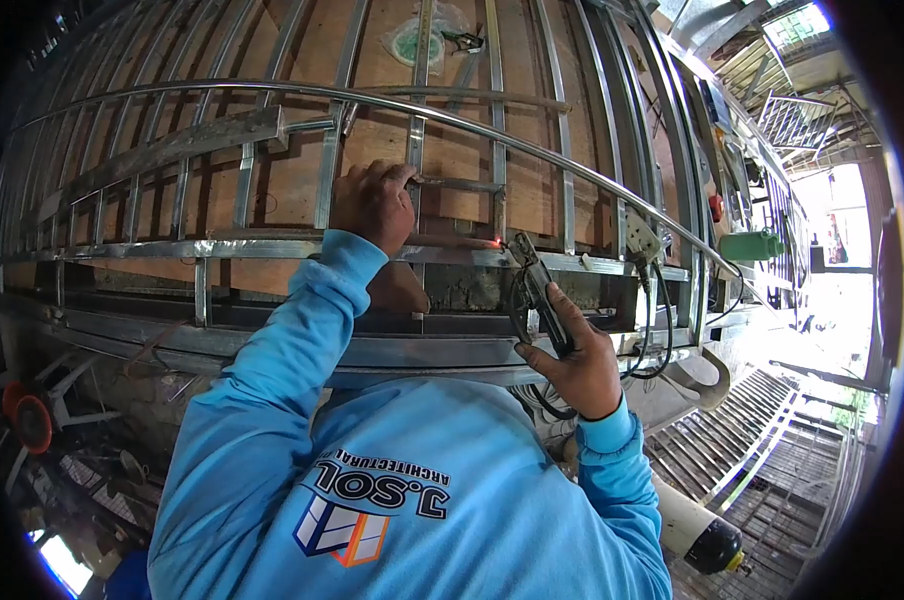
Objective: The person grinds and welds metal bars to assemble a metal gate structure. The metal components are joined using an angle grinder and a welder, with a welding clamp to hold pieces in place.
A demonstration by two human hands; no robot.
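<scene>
My right hand (579,352) is wrapped round a dark welding electrode holder (540,290), its cable hanging below. Near the holder's tip a small spot glows red (498,243) on the lower metal rail (577,262), close to the foot of an upright bar. My left hand (377,200) is closed at the left of that spot, above the same rail. Its fingertips are at the end of a thin dark metal piece (457,184) that reaches right toward the upright bar. A long curved round tube (402,104) crosses above both hands.
Plywood (372,140) lies beneath the bars. A clear plastic bag (422,40) sits at the top. A socket box (642,238) with cables and a green bottle (750,246) are on the right. A cylinder (697,530) lies lower right; a red disc (30,424) is lower left.
</scene>
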